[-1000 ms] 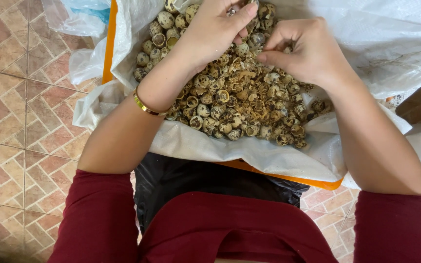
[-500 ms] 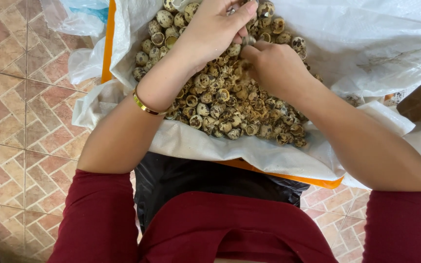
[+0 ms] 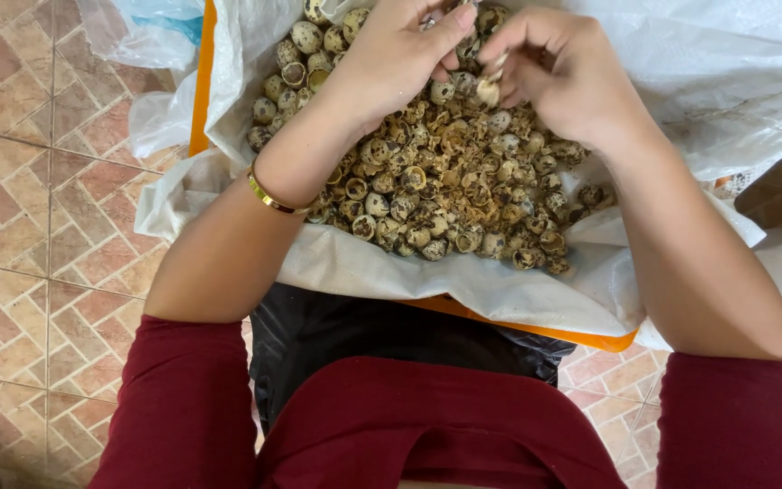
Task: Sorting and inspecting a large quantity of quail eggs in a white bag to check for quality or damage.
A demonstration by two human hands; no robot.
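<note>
From the head camera, a heap of small speckled brown-and-cream eggshells (image 3: pixel 445 190) lies in the hollow of a white woven plastic sack with an orange edge (image 3: pixel 500 290), spread over the person's lap above a floor of reddish patterned tiles (image 3: pixel 38 208). The left hand (image 3: pixel 395 59), a thin gold bangle (image 3: pixel 273 195) on its wrist, is curled over the top of the heap — what its fingers enclose cannot be told. The right hand (image 3: pixel 567 72) pinches a pale bit of shell (image 3: pixel 489 89) between thumb and fingertips, just beside the left hand. Both dark red sleeves (image 3: pixel 183 407) frame the bottom — a crumpled clear plastic bag (image 3: pixel 138 36) lies at the upper left.
</note>
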